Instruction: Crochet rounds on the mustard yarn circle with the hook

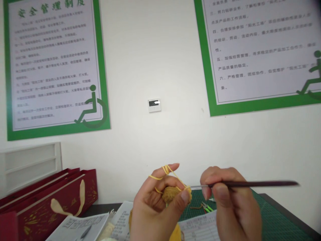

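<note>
My left hand [160,201] pinches a small piece of yellow crochet work [173,194] between thumb and fingers. Yellow yarn [166,169] winds round the raised index finger and runs down to the piece. In my right hand [232,201] is a crochet hook [260,183] with a dark handle, its far end pointing right. The hook's thin metal shaft reaches left to the edge of the crochet work; its tip is hidden there. Below and partly behind my left hand lies more yellow yarn [176,233].
A green cutting mat [273,214] covers the table's right side, with green-handled small tools [207,207] on it. Printed sheets [200,226] lie in front. Dark red gift bags [60,201] stand at left. Behind is a white wall with green-framed posters [106,110] and a small panel [154,105].
</note>
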`<control>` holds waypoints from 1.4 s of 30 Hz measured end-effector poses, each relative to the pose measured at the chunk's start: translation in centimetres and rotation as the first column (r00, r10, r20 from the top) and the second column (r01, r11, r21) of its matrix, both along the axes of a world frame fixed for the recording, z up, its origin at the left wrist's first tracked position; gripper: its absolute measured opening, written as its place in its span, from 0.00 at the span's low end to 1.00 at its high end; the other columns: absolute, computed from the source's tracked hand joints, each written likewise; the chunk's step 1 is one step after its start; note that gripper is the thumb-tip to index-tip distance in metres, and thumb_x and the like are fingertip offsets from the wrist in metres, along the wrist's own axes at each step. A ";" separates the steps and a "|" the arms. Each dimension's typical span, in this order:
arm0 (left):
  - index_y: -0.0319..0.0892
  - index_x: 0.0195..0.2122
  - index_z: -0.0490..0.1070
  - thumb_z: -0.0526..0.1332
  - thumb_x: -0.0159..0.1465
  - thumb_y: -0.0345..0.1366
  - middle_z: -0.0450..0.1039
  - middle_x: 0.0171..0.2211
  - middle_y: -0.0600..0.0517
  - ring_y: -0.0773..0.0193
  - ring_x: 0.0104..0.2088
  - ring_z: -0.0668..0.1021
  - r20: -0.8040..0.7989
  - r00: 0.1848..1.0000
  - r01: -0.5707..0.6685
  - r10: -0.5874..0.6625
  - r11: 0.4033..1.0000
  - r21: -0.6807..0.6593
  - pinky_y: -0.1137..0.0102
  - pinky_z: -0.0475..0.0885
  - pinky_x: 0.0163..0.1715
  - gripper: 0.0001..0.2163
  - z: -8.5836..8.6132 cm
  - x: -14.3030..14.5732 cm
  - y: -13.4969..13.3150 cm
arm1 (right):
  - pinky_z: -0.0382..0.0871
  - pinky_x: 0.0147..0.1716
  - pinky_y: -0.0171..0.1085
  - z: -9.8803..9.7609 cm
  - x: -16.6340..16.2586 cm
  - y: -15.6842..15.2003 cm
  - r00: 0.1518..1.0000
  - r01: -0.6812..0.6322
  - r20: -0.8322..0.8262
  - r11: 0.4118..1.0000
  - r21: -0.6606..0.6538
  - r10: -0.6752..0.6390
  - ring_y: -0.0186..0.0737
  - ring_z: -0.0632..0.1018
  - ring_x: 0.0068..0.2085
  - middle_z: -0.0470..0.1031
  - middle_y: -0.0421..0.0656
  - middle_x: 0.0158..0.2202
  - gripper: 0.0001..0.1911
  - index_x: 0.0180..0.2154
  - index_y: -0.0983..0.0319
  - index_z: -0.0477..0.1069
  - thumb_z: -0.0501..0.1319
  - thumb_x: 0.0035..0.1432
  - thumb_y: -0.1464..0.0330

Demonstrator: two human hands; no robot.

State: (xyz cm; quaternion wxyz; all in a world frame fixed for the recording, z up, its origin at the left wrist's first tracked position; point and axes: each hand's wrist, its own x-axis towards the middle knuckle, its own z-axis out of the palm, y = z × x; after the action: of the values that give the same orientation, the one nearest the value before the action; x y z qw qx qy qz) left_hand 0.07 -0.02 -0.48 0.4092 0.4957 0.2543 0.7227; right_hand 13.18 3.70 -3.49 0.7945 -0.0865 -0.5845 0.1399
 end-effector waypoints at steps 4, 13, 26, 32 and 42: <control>0.42 0.40 0.86 0.82 0.48 0.31 0.80 0.24 0.52 0.64 0.26 0.79 0.041 0.987 0.157 -0.156 0.987 -0.039 0.70 0.75 0.29 0.17 0.2 -0.2 0.2 | 0.63 0.27 0.34 0.9 -0.4 0.5 0.884 -0.465 -0.106 0.826 -0.318 0.456 0.35 0.66 0.26 0.66 0.37 0.24 0.19 0.31 0.59 0.71 0.58 0.72 0.56; 0.45 0.35 0.88 0.84 0.44 0.32 0.83 0.25 0.52 0.68 0.28 0.81 0.168 0.985 0.058 -0.048 0.997 -0.059 0.77 0.77 0.31 0.16 0.3 0.6 -0.2 | 0.70 0.29 0.34 0.8 -0.9 1.1 0.971 -0.216 0.115 0.975 0.048 0.209 0.35 0.75 0.31 0.75 0.38 0.30 0.04 0.39 0.55 0.74 0.64 0.67 0.71; 0.41 0.39 0.88 0.84 0.41 0.31 0.82 0.27 0.51 0.67 0.29 0.82 0.196 0.897 0.435 -0.396 0.871 -0.229 0.75 0.75 0.35 0.22 0.6 -0.3 -0.2 | 0.70 0.23 0.37 1.1 -1.4 0.9 0.998 0.065 -0.029 0.906 0.418 -0.059 0.36 0.74 0.25 0.75 0.40 0.26 0.04 0.41 0.62 0.78 0.63 0.69 0.71; 0.42 0.35 0.88 0.83 0.43 0.33 0.81 0.26 0.52 0.64 0.30 0.82 0.079 0.922 0.387 -0.379 0.901 -0.198 0.74 0.73 0.33 0.16 0.6 -1.3 -0.1 | 0.68 0.32 0.36 0.0 -1.1 0.3 0.904 -0.406 -0.135 0.913 0.020 0.405 0.36 0.73 0.31 0.71 0.38 0.27 0.09 0.42 0.55 0.74 0.57 0.74 0.62; 0.41 0.27 0.79 0.81 0.49 0.32 0.80 0.24 0.53 0.66 0.24 0.78 -0.002 0.988 0.156 -0.158 0.980 -0.122 0.72 0.74 0.28 0.11 -0.3 -0.5 0.3 | 0.71 0.38 0.33 0.9 -1.4 0.4 0.867 -0.491 0.002 0.854 -0.170 0.499 0.35 0.75 0.37 0.75 0.39 0.35 0.10 0.37 0.55 0.76 0.62 0.71 0.59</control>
State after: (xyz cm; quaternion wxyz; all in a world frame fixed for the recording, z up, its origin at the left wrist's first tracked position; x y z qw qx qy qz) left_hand -0.44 0.27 -0.80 0.4928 0.4925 0.2601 0.6686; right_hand 11.75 4.10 -2.55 0.7085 -0.0015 -0.5915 0.3849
